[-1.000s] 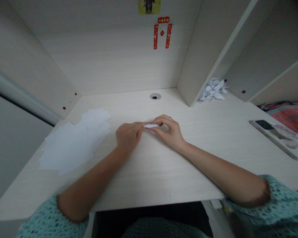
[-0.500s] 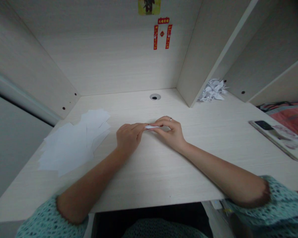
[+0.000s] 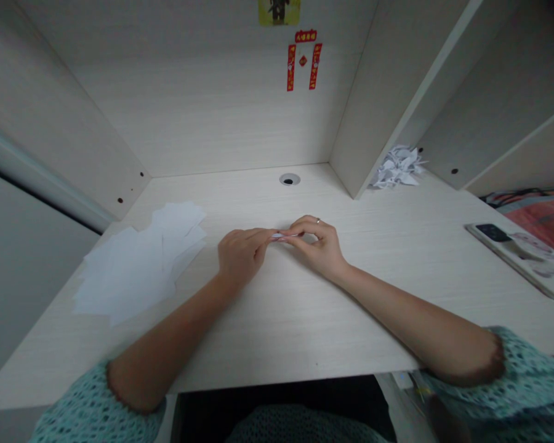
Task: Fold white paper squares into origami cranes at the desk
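A small folded strip of white paper (image 3: 284,236) with a faint pink edge is pinched between the fingertips of both hands, above the pale wood-grain desk (image 3: 286,332). My left hand (image 3: 240,255) holds its left end between thumb and fingers. My right hand (image 3: 316,248), with a ring on one finger, holds the other end. Left of my left hand lies a loose, overlapping pile of white paper sheets (image 3: 138,264), not touching it. Most of the folded strip is hidden by my fingers.
Folded white paper shapes (image 3: 397,167) are heaped against the right partition. A phone (image 3: 492,232) rests on a printed booklet (image 3: 526,261) at the right. A cable grommet (image 3: 289,179) is set in the desk near the back wall. Shelf panels enclose the desk's back and sides.
The paper now looks thinner and more tightly pinched, with a pink edge showing. My hands have drawn slightly closer together. The sheets and other objects stay in place.
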Available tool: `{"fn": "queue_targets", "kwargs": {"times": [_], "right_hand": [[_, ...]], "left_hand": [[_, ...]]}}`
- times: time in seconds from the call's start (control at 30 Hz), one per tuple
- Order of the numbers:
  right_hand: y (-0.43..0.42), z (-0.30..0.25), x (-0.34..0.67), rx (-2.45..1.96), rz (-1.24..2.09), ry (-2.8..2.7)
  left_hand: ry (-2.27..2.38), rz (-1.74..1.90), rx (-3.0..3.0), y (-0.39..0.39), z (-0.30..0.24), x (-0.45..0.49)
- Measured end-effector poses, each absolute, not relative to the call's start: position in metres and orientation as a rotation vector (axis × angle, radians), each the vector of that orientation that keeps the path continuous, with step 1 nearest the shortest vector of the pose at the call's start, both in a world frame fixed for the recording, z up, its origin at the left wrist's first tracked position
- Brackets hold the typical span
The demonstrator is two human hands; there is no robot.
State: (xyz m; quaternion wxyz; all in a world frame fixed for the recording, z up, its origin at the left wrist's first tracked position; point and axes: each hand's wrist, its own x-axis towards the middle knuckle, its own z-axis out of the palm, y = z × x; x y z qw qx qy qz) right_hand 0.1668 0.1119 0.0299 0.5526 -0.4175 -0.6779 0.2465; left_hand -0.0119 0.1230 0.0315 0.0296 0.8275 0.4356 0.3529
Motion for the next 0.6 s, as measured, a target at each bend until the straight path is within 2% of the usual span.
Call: {"fn": "queue_targets", "kwargs": {"times": [0.37, 0.6], "right_hand": [[0.116, 0.027, 0.166, -1.019, 0.588, -1.458], [0.116, 0.029, 0.166, -1.036, 0.568, -1.484]], "left_hand": [[1.173, 0.945, 1.500, 0.127, 0.028, 0.002], [1.177, 0.854, 1.515, 0.124, 0.028, 0.005]]}}
